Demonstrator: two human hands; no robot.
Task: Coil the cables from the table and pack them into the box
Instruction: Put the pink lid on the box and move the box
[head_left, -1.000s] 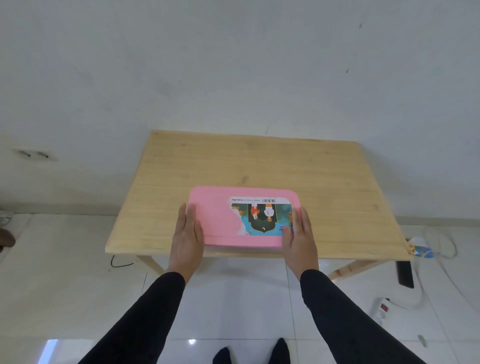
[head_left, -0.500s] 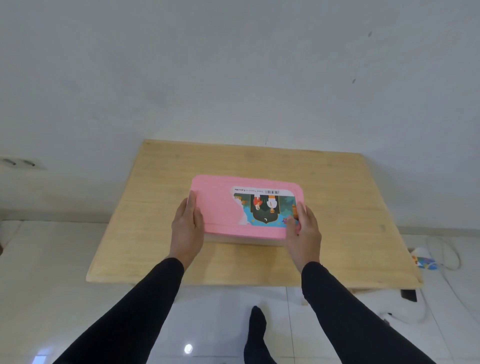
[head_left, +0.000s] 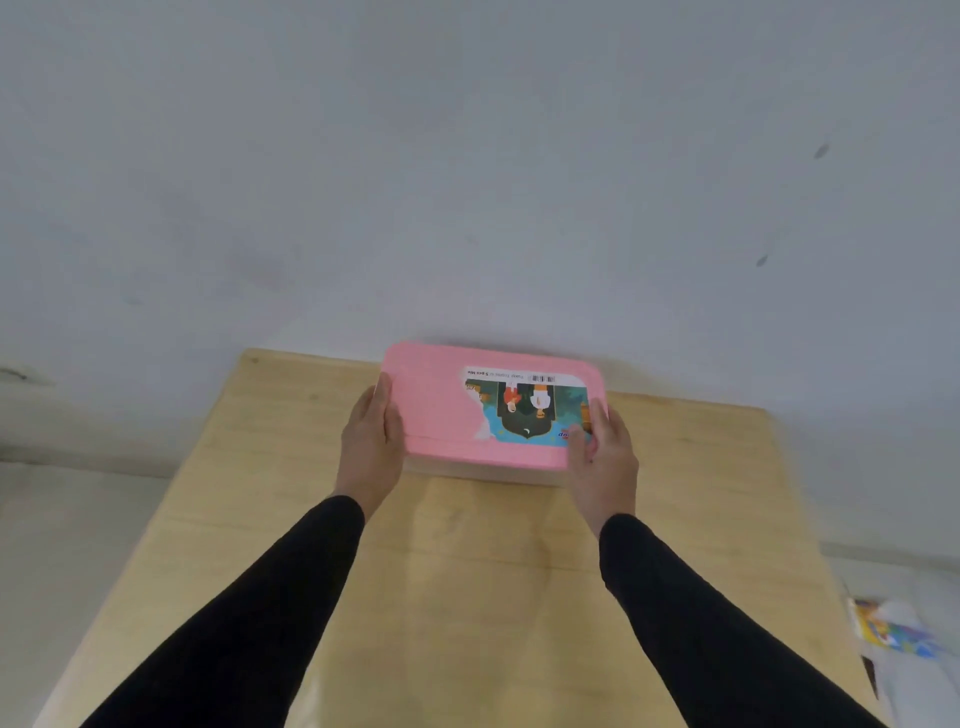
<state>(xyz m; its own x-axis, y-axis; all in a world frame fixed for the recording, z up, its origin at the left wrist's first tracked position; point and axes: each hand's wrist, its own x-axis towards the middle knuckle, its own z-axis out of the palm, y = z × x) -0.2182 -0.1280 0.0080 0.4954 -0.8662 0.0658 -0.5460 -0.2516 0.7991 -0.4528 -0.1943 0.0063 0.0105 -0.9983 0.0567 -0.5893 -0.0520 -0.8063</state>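
**Pink lidded box held at both short ends, far side of a wooden table**

Pink plastic box (head_left: 447, 410), lid (head_left: 436, 395) shut, gripped between two hands over pale wood. Left hand (head_left: 370, 441) flat against the left end, fingers (head_left: 383, 400) together and pointing away along the side wall. Right hand (head_left: 602, 452) wrapped round the right near corner, thumb on top of the lid over a torn colourful label (head_left: 530, 410), other fingers hidden behind the edge. Box just beyond the fingertips' reach of the table (head_left: 467, 571) back edge, close to the white wall (head_left: 467, 156). Probably light and rigid, smooth enough to slip, so best taken by both ends as here, palms squeezing inward. Contents hidden under the lid; impossible to tell whether anything is inside. No cables visible anywhere on the wood near the hands. Black sleeves (head_left: 270, 613) reaching back from both wrists
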